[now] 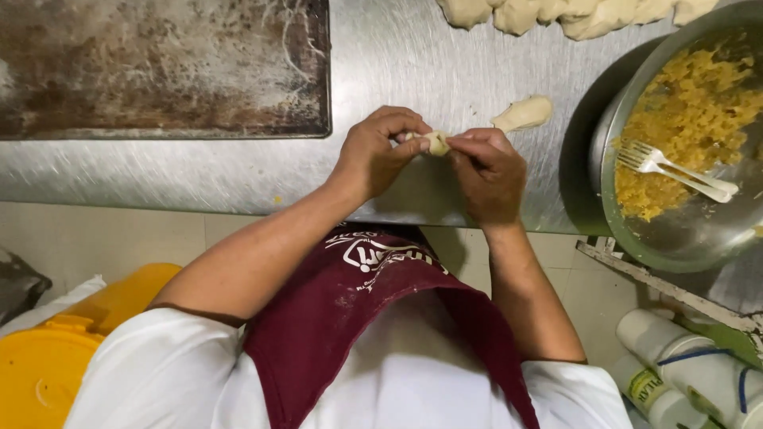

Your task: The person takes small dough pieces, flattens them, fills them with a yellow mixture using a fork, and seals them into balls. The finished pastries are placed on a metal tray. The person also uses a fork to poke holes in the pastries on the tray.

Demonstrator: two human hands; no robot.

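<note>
A small folded piece of dough (435,142) is being pinched between the fingertips of the left hand (373,152) and the right hand (486,171), both closed narrowly on it, just above the near edge of the steel counter (413,56). A flat dough piece (523,114) is lying on the counter just beyond the right hand. More dough lumps (572,14) are sitting at the far edge. A dark baking tray (163,67) is occupying the far left corner. A metal bowl (675,238) of yellow filling (691,103), with a white fork (675,165) in it, is resting at the right edge.
</note>
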